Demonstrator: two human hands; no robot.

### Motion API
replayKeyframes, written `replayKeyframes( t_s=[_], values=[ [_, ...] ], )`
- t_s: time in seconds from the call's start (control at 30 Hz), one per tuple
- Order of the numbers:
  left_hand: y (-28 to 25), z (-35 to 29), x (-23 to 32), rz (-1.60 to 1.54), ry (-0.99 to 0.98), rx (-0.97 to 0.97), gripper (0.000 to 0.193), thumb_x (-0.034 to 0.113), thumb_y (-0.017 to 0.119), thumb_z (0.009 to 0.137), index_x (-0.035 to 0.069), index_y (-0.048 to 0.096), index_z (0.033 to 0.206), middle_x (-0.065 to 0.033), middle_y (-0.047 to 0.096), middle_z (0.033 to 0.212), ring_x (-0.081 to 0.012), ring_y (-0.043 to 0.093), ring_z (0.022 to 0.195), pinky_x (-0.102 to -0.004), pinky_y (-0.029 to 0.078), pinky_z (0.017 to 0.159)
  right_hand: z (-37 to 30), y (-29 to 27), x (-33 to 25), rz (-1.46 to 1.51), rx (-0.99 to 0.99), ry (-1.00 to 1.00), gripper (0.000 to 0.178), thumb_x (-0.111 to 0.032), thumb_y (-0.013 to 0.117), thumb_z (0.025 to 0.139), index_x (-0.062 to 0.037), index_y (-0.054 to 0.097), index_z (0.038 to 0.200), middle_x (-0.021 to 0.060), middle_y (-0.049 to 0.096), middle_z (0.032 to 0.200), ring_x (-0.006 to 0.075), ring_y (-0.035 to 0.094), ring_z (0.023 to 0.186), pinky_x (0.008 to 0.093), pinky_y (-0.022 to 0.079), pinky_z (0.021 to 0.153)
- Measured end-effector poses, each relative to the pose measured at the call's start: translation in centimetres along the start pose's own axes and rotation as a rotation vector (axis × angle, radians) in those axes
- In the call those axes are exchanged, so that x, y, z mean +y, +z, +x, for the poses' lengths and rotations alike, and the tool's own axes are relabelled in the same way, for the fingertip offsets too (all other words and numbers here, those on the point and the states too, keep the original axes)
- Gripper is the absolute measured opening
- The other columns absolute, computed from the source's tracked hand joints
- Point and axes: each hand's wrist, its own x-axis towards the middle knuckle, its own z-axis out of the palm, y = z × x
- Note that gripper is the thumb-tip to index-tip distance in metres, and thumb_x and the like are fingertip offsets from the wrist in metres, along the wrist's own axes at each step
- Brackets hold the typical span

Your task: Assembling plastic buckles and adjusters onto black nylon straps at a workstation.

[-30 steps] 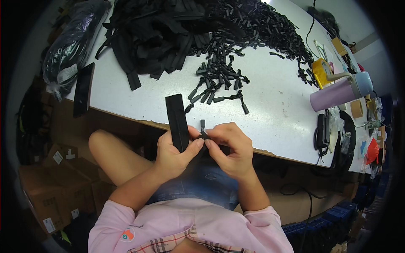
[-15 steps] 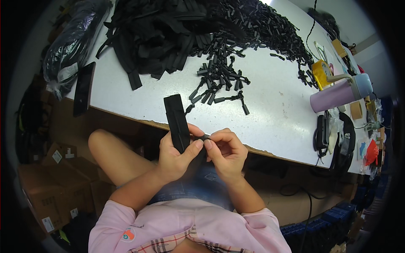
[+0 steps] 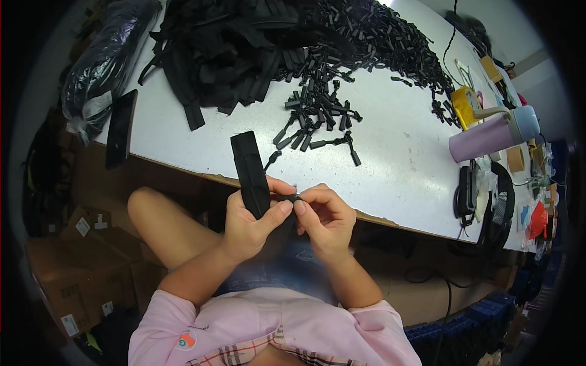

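Note:
My left hand (image 3: 253, 222) is closed around a folded black zipper strip (image 3: 249, 171), whose flat end stands up past the fingers toward the table. My right hand (image 3: 329, 219) is closed in a pinch, thumb against index finger. Between the fingertips of both hands is a small dark piece (image 3: 295, 197), mostly covered; it resembles a zipper slider. Lower down, the dark strip hangs blurred between the hands. A single black zipper pull (image 3: 273, 160) lies on the table beside the strip's upper end.
Black strips (image 3: 226, 55) are heaped on the white table (image 3: 390, 165), beside a large spread of zipper pulls (image 3: 378, 36). At right are a lilac bottle (image 3: 482, 137) and yellow tape (image 3: 465, 107). A phone (image 3: 121, 128) and plastic-wrapped bundle (image 3: 110, 61) sit left.
The strip's upper end has shifted slightly left and up, along with my left hand. Both hands keep their pinch together, and the things on the table stay put.

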Motion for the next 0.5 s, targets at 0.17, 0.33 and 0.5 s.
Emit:
replayKeyframes(
  t_s=[0.17, 0.33, 0.5],
  values=[
    [0.5, 0.2, 0.9, -0.189, -0.212, 0.035, 0.02, 0.006, 0.056, 0.077, -0.004, 0.052, 0.094, -0.0047, 0.057, 0.074, -0.005, 0.051, 0.062, -0.0173, 0.041, 0.055, 0.4, -0.8, -0.4, 0.207, -0.091, 0.173, 0.005, 0.001, 0.056, 0.077, 0.0024, 0.054, 0.08, 0.0033, 0.051, 0.07, 0.0045, 0.045, 0.05, 0.0166, 0.035, 0.042],
    [-0.7, -0.1, 0.2, -0.006, -0.196, -0.063, 0.02, 0.01, 0.057, 0.077, -0.002, 0.054, 0.093, -0.0027, 0.057, 0.072, -0.0017, 0.045, 0.052, -0.0143, 0.033, 0.043, 1.1, -1.8, -1.6, 0.263, -0.176, 0.423, 0.006, -0.002, 0.058, 0.076, 0.0017, 0.054, 0.079, 0.0012, 0.051, 0.064, 0.0028, 0.042, 0.047, 0.0158, 0.032, 0.039],
    [-0.4, 0.1, 0.4, 0.025, -0.161, -0.051, 0.021, 0.012, 0.057, 0.078, -0.002, 0.055, 0.093, -0.0012, 0.056, 0.07, -0.0006, 0.042, 0.048, -0.014, 0.031, 0.041, 0.6, -1.1, -1.3, 0.212, -0.08, 0.427, 0.006, -0.002, 0.058, 0.077, 0.0014, 0.054, 0.08, 0.0007, 0.05, 0.062, 0.002, 0.041, 0.046, 0.015, 0.031, 0.038]
  ],
)
